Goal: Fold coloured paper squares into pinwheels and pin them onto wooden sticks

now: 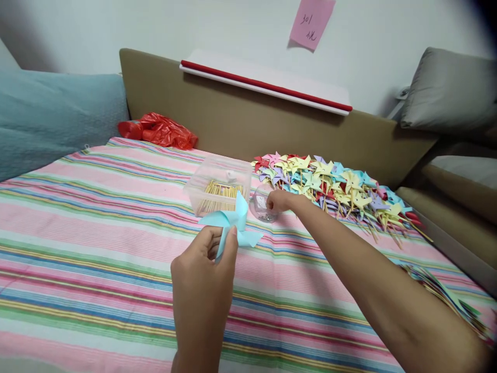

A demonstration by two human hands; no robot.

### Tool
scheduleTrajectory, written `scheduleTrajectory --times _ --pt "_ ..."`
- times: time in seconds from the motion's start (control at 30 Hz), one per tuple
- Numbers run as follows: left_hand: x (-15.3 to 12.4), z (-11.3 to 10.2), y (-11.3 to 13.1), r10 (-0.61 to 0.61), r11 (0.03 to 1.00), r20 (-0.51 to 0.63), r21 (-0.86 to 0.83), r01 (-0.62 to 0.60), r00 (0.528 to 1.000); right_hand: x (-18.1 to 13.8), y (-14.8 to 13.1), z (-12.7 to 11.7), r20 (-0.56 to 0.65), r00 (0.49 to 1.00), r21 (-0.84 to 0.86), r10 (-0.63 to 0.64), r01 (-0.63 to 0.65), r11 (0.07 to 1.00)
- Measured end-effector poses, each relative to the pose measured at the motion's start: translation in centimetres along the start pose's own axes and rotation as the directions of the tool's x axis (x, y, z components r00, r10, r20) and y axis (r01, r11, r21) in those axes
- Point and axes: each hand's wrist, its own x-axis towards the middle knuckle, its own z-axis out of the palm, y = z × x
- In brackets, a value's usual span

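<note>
A light blue paper pinwheel head (241, 220) is pinched at its middle between the thumb and fingers of my left hand (212, 254). Its blades are folded inward and no stick shows on it. My right hand (280, 201) reaches forward to a small clear tub (259, 210) holding small metal pieces, too small to name. The fingers are curled together at the tub's right side, and their tips are partly hidden. Just behind the pinwheel head stands a clear plastic box (194, 194) with many short wooden sticks (221, 194) in it.
Many finished pinwheels (330, 181) on sticks lie heaped at the back right. A stack of coloured paper (446, 295) lies under my right forearm. A red plastic bag (163, 132) rests by the headboard (233, 114). The striped cloth (97, 248) covers the surface.
</note>
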Motion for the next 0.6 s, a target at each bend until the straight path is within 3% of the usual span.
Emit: scheduleTrajectory --times 0.37,0.6 --pt "-0.14 -0.09 0.07 0.007 0.999 0.024 -0.042 -0.006 1.0 0.36 -0.02 0.33 0.043 0.999 -0.059 -0.007 0.009 0.998" --pt "-0.15 0.14 0.14 0.006 0.996 0.039 -0.084 -0.003 0.999 0.53 0.29 0.51 -0.005 0.998 -0.01 -0.056 0.056 0.998"
